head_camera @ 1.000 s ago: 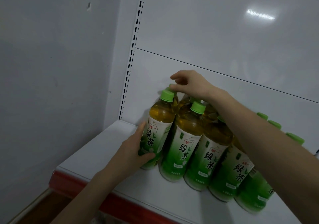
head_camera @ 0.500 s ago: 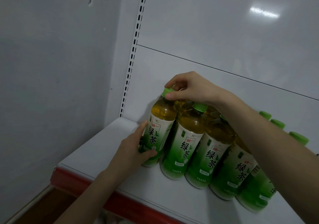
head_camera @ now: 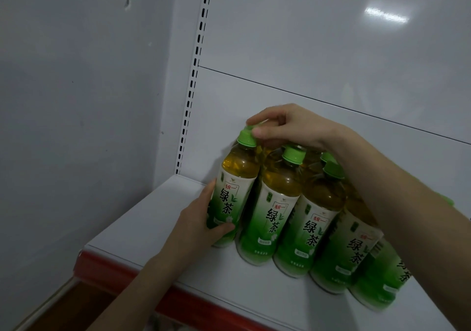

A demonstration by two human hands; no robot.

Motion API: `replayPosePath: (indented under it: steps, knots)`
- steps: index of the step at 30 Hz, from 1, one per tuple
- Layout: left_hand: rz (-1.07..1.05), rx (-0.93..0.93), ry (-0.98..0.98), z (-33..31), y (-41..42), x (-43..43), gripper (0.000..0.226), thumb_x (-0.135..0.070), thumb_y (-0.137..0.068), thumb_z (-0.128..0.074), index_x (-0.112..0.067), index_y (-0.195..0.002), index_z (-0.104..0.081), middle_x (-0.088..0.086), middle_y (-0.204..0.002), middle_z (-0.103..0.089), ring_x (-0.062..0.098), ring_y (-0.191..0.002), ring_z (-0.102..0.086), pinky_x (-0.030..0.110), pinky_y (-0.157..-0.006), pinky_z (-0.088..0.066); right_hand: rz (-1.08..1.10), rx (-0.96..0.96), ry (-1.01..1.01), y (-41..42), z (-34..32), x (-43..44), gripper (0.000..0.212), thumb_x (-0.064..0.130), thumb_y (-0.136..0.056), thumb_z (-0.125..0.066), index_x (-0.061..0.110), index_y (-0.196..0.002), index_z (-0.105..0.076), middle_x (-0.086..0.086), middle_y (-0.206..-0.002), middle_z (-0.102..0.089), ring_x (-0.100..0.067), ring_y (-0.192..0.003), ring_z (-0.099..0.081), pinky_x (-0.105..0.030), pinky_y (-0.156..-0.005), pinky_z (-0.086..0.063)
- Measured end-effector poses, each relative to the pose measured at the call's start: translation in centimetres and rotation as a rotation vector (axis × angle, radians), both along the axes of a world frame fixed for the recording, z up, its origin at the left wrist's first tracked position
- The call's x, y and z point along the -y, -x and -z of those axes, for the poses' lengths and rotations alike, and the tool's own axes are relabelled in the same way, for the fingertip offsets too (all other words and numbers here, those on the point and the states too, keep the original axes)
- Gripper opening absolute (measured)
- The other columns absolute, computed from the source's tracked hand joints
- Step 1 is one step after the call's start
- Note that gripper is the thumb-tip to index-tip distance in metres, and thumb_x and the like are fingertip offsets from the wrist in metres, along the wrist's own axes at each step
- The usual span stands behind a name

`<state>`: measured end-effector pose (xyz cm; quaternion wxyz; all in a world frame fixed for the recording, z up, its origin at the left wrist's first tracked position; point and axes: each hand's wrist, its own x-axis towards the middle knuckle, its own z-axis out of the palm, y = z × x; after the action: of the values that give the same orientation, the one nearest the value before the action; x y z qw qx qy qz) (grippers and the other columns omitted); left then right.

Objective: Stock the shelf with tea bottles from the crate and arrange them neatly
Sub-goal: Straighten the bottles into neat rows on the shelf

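Several green tea bottles with green caps stand in rows on the white shelf (head_camera: 142, 223). The leftmost tea bottle (head_camera: 233, 190) leans slightly. My left hand (head_camera: 201, 221) wraps around its lower label from the left. My right hand (head_camera: 288, 127) pinches its green cap (head_camera: 246, 137) from above, the forearm crossing over the bottles to the right. Beside it stand a second bottle (head_camera: 275, 211) and a third (head_camera: 311, 223). More bottles behind are partly hidden by my right arm. The crate is not in view.
The shelf has a red front strip (head_camera: 107, 267) and a white back panel (head_camera: 305, 50) with a slotted upright (head_camera: 196, 58) at its left. A grey wall (head_camera: 76, 101) closes the left side. Bare shelf surface lies left of the bottles.
My right hand has moved from behind the leftmost bottle's cap onto it, gripping the cap. My left hand stays on the label. The bottle has shifted only slightly.
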<state>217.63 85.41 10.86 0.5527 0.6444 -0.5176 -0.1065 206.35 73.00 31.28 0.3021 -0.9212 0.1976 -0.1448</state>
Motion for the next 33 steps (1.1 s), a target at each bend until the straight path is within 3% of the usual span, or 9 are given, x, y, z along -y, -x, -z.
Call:
replayPosePath:
  steps: [2, 4, 7, 12, 16, 20, 25, 28, 33]
  knots:
    - [0.002, -0.004, 0.015, 0.2, 0.0, 0.1, 0.088, -0.021, -0.073, -0.076, -0.036, -0.14, -0.021, -0.023, -0.11, -0.045, -0.001, -0.102, -0.047, 0.001, -0.074, -0.04, 0.082, 0.164, -0.024, 0.0, -0.7, 1.3, 0.02, 0.016, -0.084, -0.063, 0.014, -0.104, -0.062, -0.007, -0.094, -0.07, -0.012, -0.08, -0.069, -0.019, -0.074, -0.057]
    - [0.003, 0.004, 0.027, 0.4, 0.0, 0.2, 0.087, -0.021, -0.073, -0.075, -0.039, -0.138, -0.02, -0.024, -0.111, -0.046, -0.001, -0.101, -0.048, 0.0, -0.073, -0.04, 0.204, 0.224, 0.118, -0.5, -1.2, 3.2, 0.02, 0.012, -0.087, -0.06, 0.004, -0.106, -0.06, -0.014, -0.092, -0.067, -0.017, -0.078, -0.066, -0.024, -0.075, -0.055]
    - [0.005, 0.006, 0.03, 0.6, 0.0, 0.4, 0.087, -0.022, -0.074, -0.074, -0.036, -0.141, -0.02, -0.018, -0.117, -0.048, -0.001, -0.103, -0.05, 0.006, -0.079, -0.039, 0.291, 0.11, 0.266, -2.1, -1.2, 5.3, 0.027, 0.011, -0.087, -0.058, -0.001, -0.111, -0.059, -0.015, -0.09, -0.063, -0.022, -0.08, -0.06, -0.032, -0.078, -0.053]
    - [0.03, -0.017, 0.031, 0.8, -0.1, 0.4, 0.083, -0.019, -0.076, -0.073, -0.051, -0.125, -0.013, -0.038, -0.104, -0.041, -0.021, -0.089, -0.047, -0.004, -0.072, -0.039, 0.266, -0.064, 0.34, -4.6, -1.0, 6.8, 0.034, 0.019, -0.086, -0.061, 0.006, -0.117, -0.058, -0.015, -0.112, -0.061, -0.021, -0.092, -0.055, -0.038, -0.09, -0.048]
    - [0.035, -0.032, 0.013, 0.8, -0.3, 0.4, 0.089, -0.023, -0.076, -0.073, -0.038, -0.141, -0.014, -0.028, -0.113, -0.044, -0.004, -0.103, -0.048, 0.008, -0.086, -0.04, 0.231, -0.177, 0.42, -6.1, -0.3, 7.2, 0.032, 0.015, -0.086, -0.061, 0.005, -0.116, -0.06, -0.016, -0.119, -0.061, -0.021, -0.097, -0.055, -0.032, -0.088, -0.046]
    - [0.02, -0.022, 0.02, 0.8, -0.2, 0.4, 0.09, -0.024, -0.076, -0.073, -0.032, -0.144, -0.015, -0.02, -0.117, -0.045, 0.001, -0.107, -0.047, 0.02, -0.093, -0.042, 0.257, -0.154, 0.494, -6.6, 0.1, 7.3, 0.026, 0.01, -0.085, -0.062, 0.004, -0.11, -0.064, -0.017, -0.116, -0.063, -0.026, -0.105, -0.058, -0.028, -0.085, -0.045]
    - [0.026, -0.016, 0.017, 0.8, -0.2, 0.4, 0.09, -0.023, -0.076, -0.073, -0.035, -0.143, -0.013, -0.024, -0.112, -0.046, -0.001, -0.102, -0.049, 0.011, -0.085, -0.042, 0.234, -0.206, 0.522, -6.0, -0.3, 6.9, 0.032, 0.016, -0.087, -0.059, 0.006, -0.118, -0.059, -0.015, -0.121, -0.06, -0.027, -0.112, -0.055, -0.029, -0.091, -0.042]
    - [0.034, -0.012, 0.038, 0.8, -0.2, 0.4, 0.088, -0.022, -0.077, -0.072, -0.041, -0.139, -0.013, -0.029, -0.108, -0.047, -0.006, -0.096, -0.05, 0.004, -0.076, -0.042, 0.241, -0.129, 0.522, -4.6, -1.0, 6.5, 0.034, 0.019, -0.087, -0.061, 0.006, -0.118, -0.059, -0.015, -0.118, -0.061, -0.026, -0.109, -0.056, -0.03, -0.09, -0.042]
    - [-0.04, 0.073, 0.011, 0.9, 0.0, 0.4, 0.087, -0.031, -0.075, -0.072, -0.023, -0.145, -0.02, 0.0, -0.129, -0.052, 0.011, -0.116, -0.049, 0.021, -0.091, -0.041, 0.276, -0.102, 0.489, -1.3, -2.0, 6.5, 0.029, 0.019, -0.086, -0.062, 0.007, -0.112, -0.062, -0.01, -0.105, -0.061, -0.021, -0.093, -0.057, -0.036, -0.087, -0.05]
